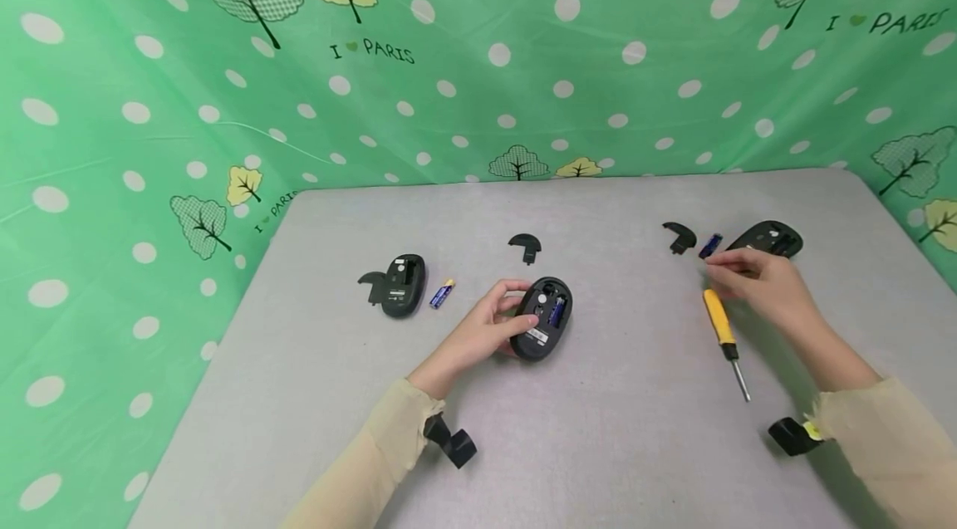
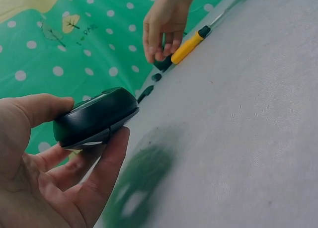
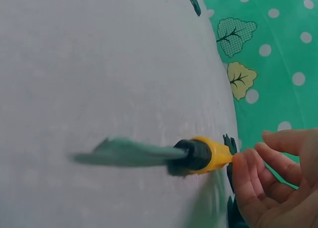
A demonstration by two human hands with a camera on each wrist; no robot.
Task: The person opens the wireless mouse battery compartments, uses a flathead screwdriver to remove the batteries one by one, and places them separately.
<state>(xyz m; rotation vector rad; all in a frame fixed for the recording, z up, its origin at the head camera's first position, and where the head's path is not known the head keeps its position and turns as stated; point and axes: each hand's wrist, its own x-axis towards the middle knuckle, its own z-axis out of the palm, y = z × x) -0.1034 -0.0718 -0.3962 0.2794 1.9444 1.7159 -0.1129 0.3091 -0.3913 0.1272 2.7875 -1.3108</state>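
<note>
My left hand [image 1: 489,321] grips a black computer mouse [image 1: 544,338] between thumb and fingers, its underside facing up in the head view. A blue battery [image 1: 557,311] sits in that mouse's uncovered compartment. In the left wrist view the mouse [image 2: 97,114] is held above the table, over its shadow. My right hand [image 1: 770,284] hovers near a yellow-handled screwdriver [image 1: 718,317], which lies on the table. Its fingers are loosely bent, and in the right wrist view a gap shows between thumb and fingertips. A blue battery [image 1: 711,245] lies just beyond those fingertips.
A second upturned mouse [image 1: 404,286], its cover [image 1: 370,286] and a battery [image 1: 442,294] lie at left. Loose covers lie at the back middle [image 1: 527,247] and back right [image 1: 680,237]. A third mouse [image 1: 770,238] is partly behind the right hand. A green curtain [image 1: 449,122] hangs behind.
</note>
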